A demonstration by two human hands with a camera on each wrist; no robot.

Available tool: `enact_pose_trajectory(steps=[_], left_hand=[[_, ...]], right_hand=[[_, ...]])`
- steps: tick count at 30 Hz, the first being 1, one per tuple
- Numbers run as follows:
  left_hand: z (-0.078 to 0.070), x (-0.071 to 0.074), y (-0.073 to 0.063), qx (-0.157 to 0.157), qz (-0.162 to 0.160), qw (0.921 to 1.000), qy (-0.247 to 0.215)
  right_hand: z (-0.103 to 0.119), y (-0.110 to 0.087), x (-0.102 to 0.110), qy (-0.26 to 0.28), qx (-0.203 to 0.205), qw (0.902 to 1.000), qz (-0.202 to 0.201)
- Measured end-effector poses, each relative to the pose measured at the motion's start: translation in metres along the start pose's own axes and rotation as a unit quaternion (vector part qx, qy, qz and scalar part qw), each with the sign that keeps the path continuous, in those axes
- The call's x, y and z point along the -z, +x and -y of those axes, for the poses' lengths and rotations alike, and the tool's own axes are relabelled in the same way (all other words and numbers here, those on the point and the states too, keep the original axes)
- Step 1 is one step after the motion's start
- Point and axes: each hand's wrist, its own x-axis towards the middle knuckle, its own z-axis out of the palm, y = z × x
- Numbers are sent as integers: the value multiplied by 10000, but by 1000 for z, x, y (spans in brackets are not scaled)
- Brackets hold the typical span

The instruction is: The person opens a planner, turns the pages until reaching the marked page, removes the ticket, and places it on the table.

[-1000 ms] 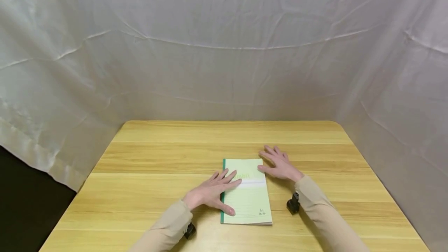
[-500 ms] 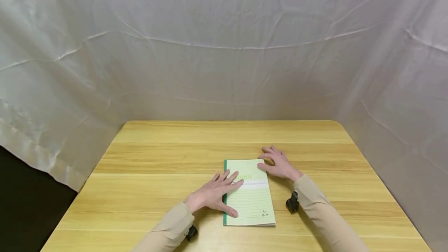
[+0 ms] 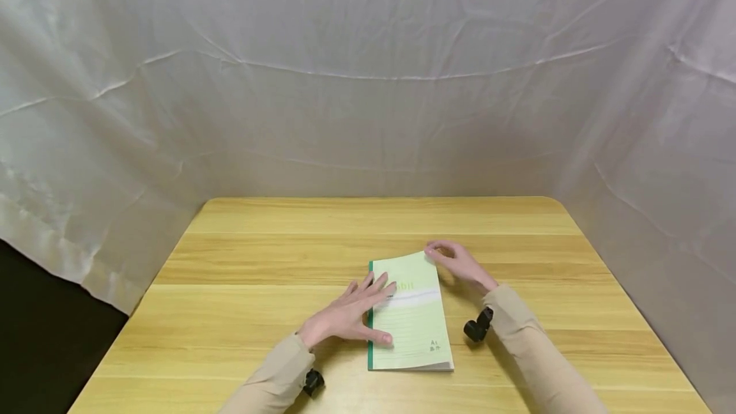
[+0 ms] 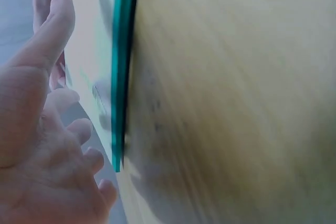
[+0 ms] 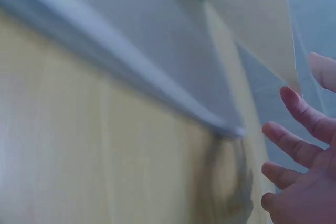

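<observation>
A pale green notebook with a dark green spine lies on the wooden table. Its front cover is lifted at the far right corner, and in the right wrist view a gap shows between cover and pages. My right hand pinches that corner between thumb and index finger, the other fingers spread apart. Over the spine side, my left hand has its fingers spread; in the left wrist view this hand seems slightly above the cover.
The wooden tabletop runs out on all sides of the notebook. Pale hanging fabric encloses the table at the back and sides. A small black camera sits at the right wrist, another black camera at the left.
My right thumb and fingers have closed on the notebook's far right corner and raised the cover there. My left hand stays over the spine side with small shifts.
</observation>
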Motion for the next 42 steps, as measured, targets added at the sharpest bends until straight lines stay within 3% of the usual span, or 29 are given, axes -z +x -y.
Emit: enact_pose_trajectory(steps=[4, 9, 13, 16, 19, 24, 30, 34, 39, 42], left_hand=[[-2, 1, -2, 19, -299, 9993, -219], [-8, 2, -6, 130, -1010, 9916, -796], [-14, 0, -7, 268, -1595, 9757, -1480], [-21, 0, -8, 363, -1950, 9591, -2018], [-29, 2, -9, 454, -2198, 9448, -2386], [-41, 7, -11, 430, -2356, 9268, -2892], [-45, 10, -14, 201, -2223, 9038, -3652], [-45, 12, -16, 90, -2207, 8997, -3765], [-41, 16, -22, 101, -2392, 8951, -3762], [-34, 21, -28, 184, -2672, 8839, -3833]], right_hand=[[10, -6, -4, 1128, -100, 9935, 77], [28, -17, -17, 2419, -41, 9697, 336], [43, -26, -30, 3047, 28, 9515, 424], [50, -32, -38, 3389, 208, 9385, 633], [55, -36, -45, 3465, 464, 9326, 894], [62, -42, -54, 3309, 716, 9345, 1098], [68, -47, -61, 3161, 716, 9398, 1082], [66, -47, -62, 3090, 729, 9420, 1088], [55, -47, -61, 2658, 671, 9580, 838], [41, -48, -57, 2164, 560, 9738, 406]])
